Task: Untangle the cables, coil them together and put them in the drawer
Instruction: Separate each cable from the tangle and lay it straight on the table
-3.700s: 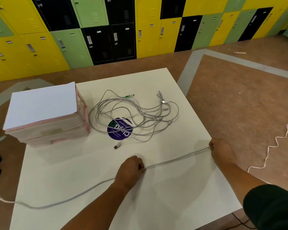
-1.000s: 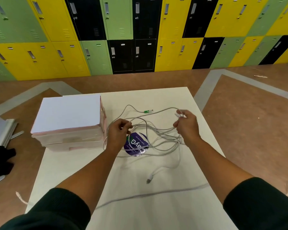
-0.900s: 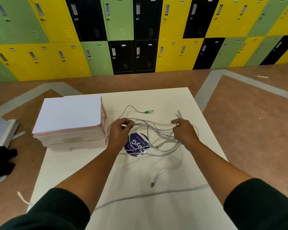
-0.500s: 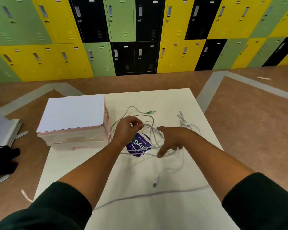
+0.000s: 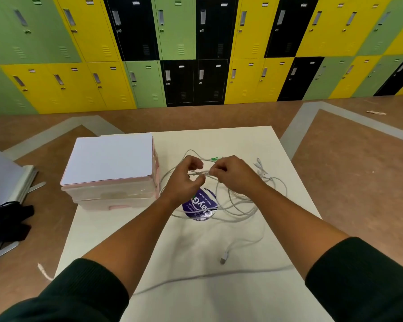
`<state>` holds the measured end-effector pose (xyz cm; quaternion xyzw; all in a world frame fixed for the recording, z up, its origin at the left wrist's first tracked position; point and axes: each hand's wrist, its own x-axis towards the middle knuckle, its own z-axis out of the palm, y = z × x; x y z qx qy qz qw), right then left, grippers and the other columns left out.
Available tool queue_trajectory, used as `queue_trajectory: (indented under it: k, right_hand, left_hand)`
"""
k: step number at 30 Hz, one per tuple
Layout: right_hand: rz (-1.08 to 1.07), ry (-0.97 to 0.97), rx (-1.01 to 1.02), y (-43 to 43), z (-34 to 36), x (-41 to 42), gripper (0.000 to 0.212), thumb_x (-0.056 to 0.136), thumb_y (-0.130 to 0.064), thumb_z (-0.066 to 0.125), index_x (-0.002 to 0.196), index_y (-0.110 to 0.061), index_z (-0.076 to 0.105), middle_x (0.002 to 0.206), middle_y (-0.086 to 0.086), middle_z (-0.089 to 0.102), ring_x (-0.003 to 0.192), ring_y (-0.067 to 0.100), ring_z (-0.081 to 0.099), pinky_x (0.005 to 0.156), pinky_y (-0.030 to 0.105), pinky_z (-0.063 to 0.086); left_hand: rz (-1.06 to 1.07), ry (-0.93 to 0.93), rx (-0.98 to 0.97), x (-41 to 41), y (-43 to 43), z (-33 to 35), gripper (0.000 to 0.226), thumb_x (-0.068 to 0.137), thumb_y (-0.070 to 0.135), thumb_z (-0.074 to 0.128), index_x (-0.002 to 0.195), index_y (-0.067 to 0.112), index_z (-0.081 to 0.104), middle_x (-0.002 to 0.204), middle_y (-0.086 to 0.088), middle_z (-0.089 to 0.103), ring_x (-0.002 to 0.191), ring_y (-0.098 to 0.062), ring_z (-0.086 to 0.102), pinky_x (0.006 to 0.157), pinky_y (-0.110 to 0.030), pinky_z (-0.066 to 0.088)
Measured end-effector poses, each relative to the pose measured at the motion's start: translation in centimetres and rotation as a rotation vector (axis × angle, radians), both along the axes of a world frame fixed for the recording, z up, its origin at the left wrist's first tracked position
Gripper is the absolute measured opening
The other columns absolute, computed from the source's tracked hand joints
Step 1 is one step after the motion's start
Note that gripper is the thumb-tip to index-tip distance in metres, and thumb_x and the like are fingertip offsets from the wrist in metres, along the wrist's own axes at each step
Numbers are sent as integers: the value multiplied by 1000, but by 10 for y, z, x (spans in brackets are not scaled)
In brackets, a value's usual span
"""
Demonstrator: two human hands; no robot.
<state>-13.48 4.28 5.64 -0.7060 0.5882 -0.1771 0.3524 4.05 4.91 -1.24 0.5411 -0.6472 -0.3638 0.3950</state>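
White cables (image 5: pixel 239 206) are lying in a loose tangle at the middle of the pale table (image 5: pixel 219 303), partly covering a round purple sticker (image 5: pixel 199 205). Both hands are hovering close together over the far side of the tangle. The left hand (image 5: pixel 184 180) is pinching a strand between thumb and curled fingers, and the right hand (image 5: pixel 233 175) is pinching the same bunch just beside it. A green connector (image 5: pixel 212 159) is peeking out behind the knuckles. One plug (image 5: pixel 223 260) is trailing toward the near edge, where a separate grey cable (image 5: pixel 219 273) is stretching straight across. Left of the tangle, a pink drawer unit (image 5: pixel 112 177) is sitting on the table – drawers closed.
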Motion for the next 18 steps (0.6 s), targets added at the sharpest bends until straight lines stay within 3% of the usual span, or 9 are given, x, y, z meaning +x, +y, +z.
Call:
queue_trajectory:
  k: [4, 8, 14, 18]
  right_hand:
    - [16, -252, -14, -7, 24, 0, 15, 94, -20, 64, 89, -13, 77, 67, -3, 64, 55, 0, 50, 61, 24, 40]
    - [24, -446, -8, -10, 41, 1, 16, 95, -6, 61, 92, 1, 75, 67, 4, 61, 52, 1, 49, 49, 15, 38]
    - [45, -661, -8, -10, 52, 0, 17, 96, -5, 58, 92, 1, 74, 71, 9, 63, 62, 16, 51, 53, 23, 41]
    - [56, -812, -63, -15, 69, -3, 19, 96, -5, 55, 89, -2, 72, 70, 7, 60, 62, 15, 51, 56, 25, 43]
  left_hand:
    - [29, -206, 38, 4, 2, -10, 22, 95, 17, 61, 106, 35, 54, 118, 11, 63, 111, -8, 57, 89, -22, 44]
    - [121, -197, -41, -5, -9, 0, 18, 95, 17, 63, 101, 32, 56, 117, 7, 63, 110, -14, 57, 94, -30, 47]
    - [192, -210, -45, -11, -27, 12, 9, 93, 19, 68, 97, 27, 66, 111, 9, 66, 106, -12, 57, 87, -26, 42]
    - [232, -145, -41, -15, -34, 21, 6, 92, 24, 70, 94, 27, 66, 104, 15, 59, 104, -9, 54, 85, -27, 40]
